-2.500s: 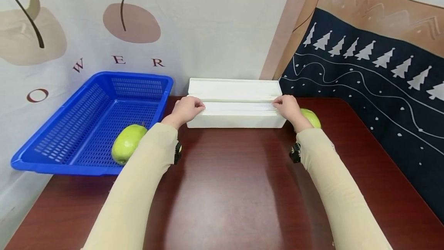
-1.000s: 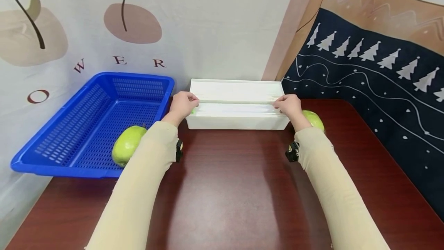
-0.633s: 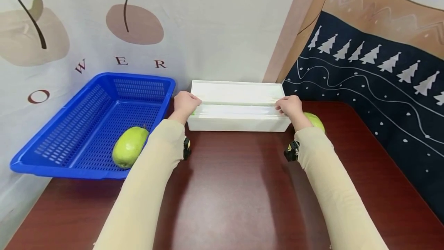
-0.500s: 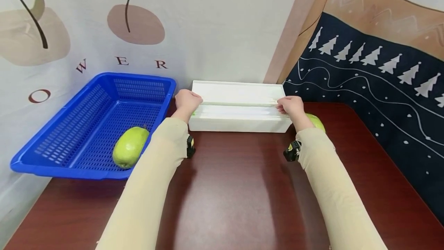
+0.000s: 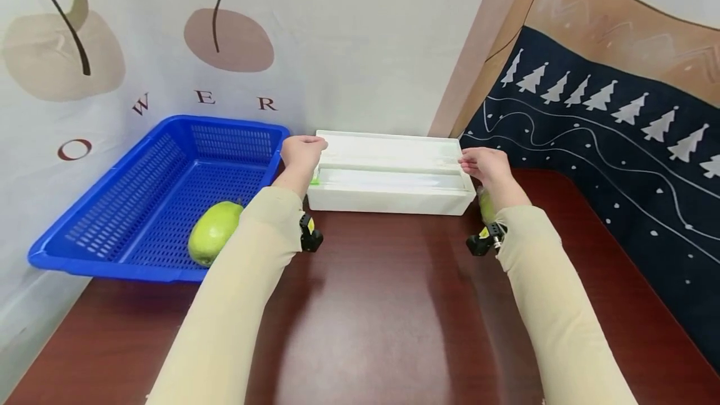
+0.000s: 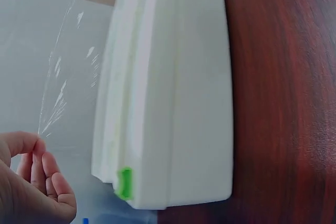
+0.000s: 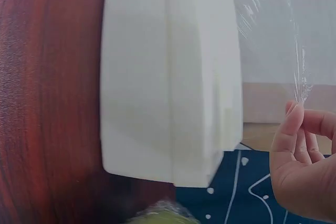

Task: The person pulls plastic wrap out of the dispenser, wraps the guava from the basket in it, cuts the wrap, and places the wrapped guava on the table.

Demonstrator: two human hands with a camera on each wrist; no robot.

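A long white cling film dispenser box point(image 5: 388, 200) stands on the table against the back wall, its lid tilted up behind. Clear cling film point(image 6: 59, 85) stretches up out of it. At one corner, my left hand point(image 5: 300, 155) pinches the film's edge between thumb and forefinger, above the box's left end. The opposite corner is pinched by my right hand point(image 5: 488, 167), where the film point(image 7: 298, 61) gathers into creases. Both hands are raised clear of the box. A small green slider point(image 6: 125, 183) sits at the box's left end.
On the left, a blue plastic basket point(image 5: 112, 271) holds a green fruit point(image 5: 215, 232). Another green fruit point(image 5: 486, 206), glossy with film around it in the right wrist view, lies right of the box, partly behind my right wrist. A patterned cloth wall borders the table point(image 5: 388, 305).
Both hands have risen from the box's front opening with the film between them, the right also moving outward. Earlier they pinched lower, near the slot. The view has shifted slightly.
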